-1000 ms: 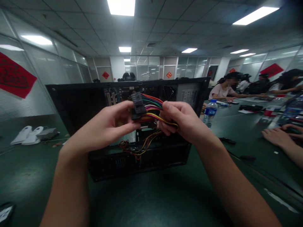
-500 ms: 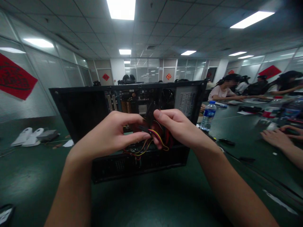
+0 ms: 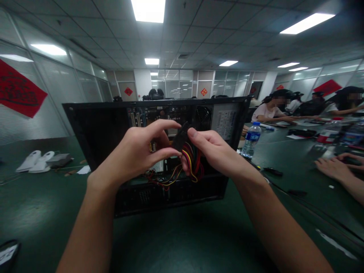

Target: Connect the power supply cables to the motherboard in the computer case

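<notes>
My right hand (image 3: 212, 149) is closed around a bundle of power cables (image 3: 192, 161) with yellow, red and black wires, its thumb against a black cable connector (image 3: 181, 137). My left hand (image 3: 145, 149) has its thumb and index finger spread apart at the two ends of that connector; whether they touch it is hard to tell. Behind both hands stands an open black computer case (image 3: 93, 132), with a motherboard (image 3: 167, 113), a round fan (image 3: 204, 117) and a labelled power supply (image 3: 224, 121) inside. Loose wires (image 3: 165, 184) hang below my hands within the case.
A water bottle (image 3: 251, 140) stands right of the case on the green table (image 3: 170, 242). Black cables (image 3: 301, 206) run along the right side. Another person's hand (image 3: 331, 168) rests at far right. White objects (image 3: 34, 162) and a grey block (image 3: 59, 160) lie at left.
The fingers of my left hand have spread wider and risen slightly. The black connector now shows between my hands, and the coloured wires bunch closer to my right hand.
</notes>
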`<state>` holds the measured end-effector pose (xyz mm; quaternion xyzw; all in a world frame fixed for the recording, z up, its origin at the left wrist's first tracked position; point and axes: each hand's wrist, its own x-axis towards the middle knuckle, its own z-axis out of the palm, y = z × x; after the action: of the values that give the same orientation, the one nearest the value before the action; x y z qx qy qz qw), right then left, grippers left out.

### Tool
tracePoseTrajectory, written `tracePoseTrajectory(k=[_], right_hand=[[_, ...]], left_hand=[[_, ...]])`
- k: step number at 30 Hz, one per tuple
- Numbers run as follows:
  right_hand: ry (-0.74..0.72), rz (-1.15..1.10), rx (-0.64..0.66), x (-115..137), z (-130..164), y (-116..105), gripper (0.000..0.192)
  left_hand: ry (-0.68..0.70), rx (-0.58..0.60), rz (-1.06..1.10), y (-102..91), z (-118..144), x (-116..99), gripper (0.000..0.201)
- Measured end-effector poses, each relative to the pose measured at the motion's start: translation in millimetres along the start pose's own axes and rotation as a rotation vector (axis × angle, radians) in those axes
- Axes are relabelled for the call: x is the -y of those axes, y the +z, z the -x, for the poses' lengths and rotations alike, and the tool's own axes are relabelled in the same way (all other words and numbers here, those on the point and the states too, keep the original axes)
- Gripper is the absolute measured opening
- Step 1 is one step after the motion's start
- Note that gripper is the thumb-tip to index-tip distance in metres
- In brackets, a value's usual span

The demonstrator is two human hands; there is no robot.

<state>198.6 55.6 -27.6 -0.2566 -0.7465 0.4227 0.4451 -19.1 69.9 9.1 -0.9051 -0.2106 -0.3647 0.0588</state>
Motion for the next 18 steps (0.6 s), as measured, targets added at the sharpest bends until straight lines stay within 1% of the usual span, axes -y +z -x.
tracePoseTrajectory(k=[8, 14, 18], right_hand=[[-0.040, 0.028, 0.028, 1.9, 3.4, -3.2, 0.063], [0.023, 0.022, 0.070, 6.1, 5.6, 3.6, 0.059], [0.023, 0.023, 0.080, 7.6, 5.0, 10.1, 0.056]], left_hand=[[0.015, -0.046, -0.049, -1.5, 2.3, 0.9, 0.052], [0.014, -0.011, -0.031, -4.5, 3.2, -1.4, 0.063], [0.018, 0.030, -0.013, -5.3, 2.8, -4.0, 0.069]])
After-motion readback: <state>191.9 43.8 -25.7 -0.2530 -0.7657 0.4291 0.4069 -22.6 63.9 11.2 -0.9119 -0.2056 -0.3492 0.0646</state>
